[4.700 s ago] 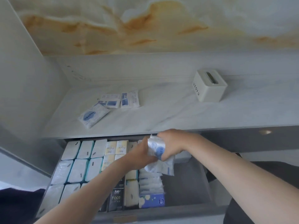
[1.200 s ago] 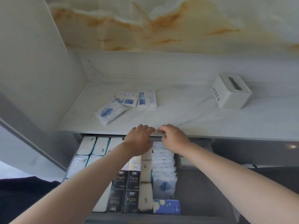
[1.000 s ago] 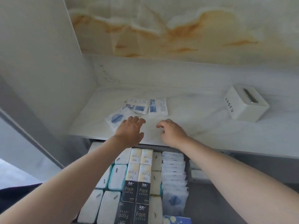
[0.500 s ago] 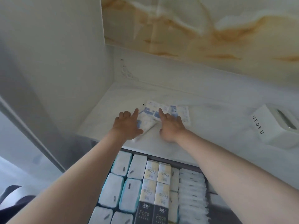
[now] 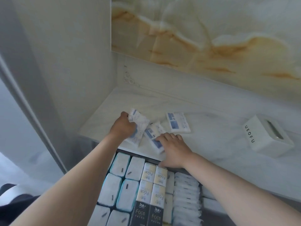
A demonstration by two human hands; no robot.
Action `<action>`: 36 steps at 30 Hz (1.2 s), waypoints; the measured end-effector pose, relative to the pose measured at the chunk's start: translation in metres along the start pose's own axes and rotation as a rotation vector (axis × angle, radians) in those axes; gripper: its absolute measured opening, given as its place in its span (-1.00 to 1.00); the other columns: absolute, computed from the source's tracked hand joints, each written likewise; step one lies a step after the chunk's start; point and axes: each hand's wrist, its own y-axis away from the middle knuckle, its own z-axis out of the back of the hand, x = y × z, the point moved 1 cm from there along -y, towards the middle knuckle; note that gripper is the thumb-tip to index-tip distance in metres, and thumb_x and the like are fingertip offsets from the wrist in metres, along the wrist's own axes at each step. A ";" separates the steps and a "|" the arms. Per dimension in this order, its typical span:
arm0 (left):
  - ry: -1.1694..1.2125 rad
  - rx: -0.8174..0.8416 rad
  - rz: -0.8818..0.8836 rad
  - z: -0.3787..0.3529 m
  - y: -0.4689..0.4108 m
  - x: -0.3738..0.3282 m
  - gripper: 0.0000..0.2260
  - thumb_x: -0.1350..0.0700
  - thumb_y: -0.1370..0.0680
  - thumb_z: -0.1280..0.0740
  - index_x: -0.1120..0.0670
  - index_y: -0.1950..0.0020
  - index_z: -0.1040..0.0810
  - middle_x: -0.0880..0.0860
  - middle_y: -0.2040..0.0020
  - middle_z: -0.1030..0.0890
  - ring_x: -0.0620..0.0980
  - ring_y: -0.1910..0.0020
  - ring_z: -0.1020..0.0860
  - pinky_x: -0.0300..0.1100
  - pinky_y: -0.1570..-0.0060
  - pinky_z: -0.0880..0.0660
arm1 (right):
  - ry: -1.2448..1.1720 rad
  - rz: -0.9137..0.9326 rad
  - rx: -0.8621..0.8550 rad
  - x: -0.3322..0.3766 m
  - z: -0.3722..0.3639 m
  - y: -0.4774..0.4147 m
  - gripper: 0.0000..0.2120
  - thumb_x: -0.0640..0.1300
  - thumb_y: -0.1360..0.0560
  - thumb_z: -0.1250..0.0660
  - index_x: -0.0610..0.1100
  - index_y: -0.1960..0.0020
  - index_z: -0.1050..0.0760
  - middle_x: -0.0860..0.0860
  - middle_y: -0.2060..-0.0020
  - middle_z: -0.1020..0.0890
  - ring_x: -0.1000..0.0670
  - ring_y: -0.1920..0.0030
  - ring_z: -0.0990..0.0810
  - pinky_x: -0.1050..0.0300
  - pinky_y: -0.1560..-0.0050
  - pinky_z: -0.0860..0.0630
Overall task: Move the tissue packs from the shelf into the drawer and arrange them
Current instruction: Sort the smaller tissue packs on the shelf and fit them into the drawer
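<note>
Currently both hands are up on the shelf (image 5: 211,144), not in the drawer. Left hand (image 5: 122,128) is closed around one soft tissue pack (image 5: 138,126), which is tilted and partly raised off the surface. Right hand (image 5: 172,149) lies flat, fingers spread, pressing on a second pack (image 5: 153,136) near the shelf's front edge; whether it has a proper grip cannot be told. A third pack (image 5: 178,122) lies untouched just behind, apart from both hands.

Count on shelf: 3 tissue packs, 1 white tissue box (image 5: 268,136) lettered UEOFU, well off to the right.

Drawer (image 5: 210,211) below is open and largely filled. Visible count: 7 white teal-edged packs (image 5: 112,190) at left; 4 upright "Face" packs (image 5: 154,175) in the middle, some white packs beside them; a tight row of thin soft packs (image 5: 185,198) on edge, too blurred to count. Lower part is cut off by the frame.

Judgement: task is late-stage. Three packs remain to transfer, two already in hand; they likely belong in the thin-pack row, then a final straightening.
</note>
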 end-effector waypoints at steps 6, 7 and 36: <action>0.350 -0.119 -0.162 -0.003 0.031 -0.026 -0.80 0.30 -0.53 -0.20 0.08 -0.11 -0.43 0.01 0.18 -0.53 -0.07 0.25 -0.57 -0.36 0.44 -0.46 | -0.324 -0.002 -0.247 -0.001 -0.002 0.027 -0.74 -0.05 -0.42 -0.39 0.04 -0.11 -0.61 0.10 0.02 -0.61 -0.01 -0.05 -0.56 0.02 -0.17 -0.37; 0.331 -0.116 -0.195 -0.005 0.031 -0.027 -0.78 0.28 -0.52 -0.20 0.04 -0.10 -0.46 0.01 0.15 -0.56 -0.02 0.19 -0.57 -0.28 0.34 -0.48 | -0.442 -0.018 -0.283 -0.001 0.003 0.028 -0.80 -0.07 -0.42 -0.38 0.01 -0.04 -0.63 0.10 0.07 -0.63 0.01 0.01 -0.58 0.01 -0.12 -0.44; 0.160 0.065 -0.219 -0.032 -0.005 -0.029 -0.52 0.11 -0.45 -0.45 -0.07 -0.29 -0.33 0.06 0.04 -0.60 0.08 0.04 -0.60 0.00 0.04 -0.58 | -0.192 -0.429 0.176 -0.064 0.012 -0.029 -0.21 -0.03 -0.53 -0.20 -0.12 -0.62 0.15 -0.07 -0.58 -0.06 -0.11 -0.57 -0.05 -0.17 -0.51 -0.06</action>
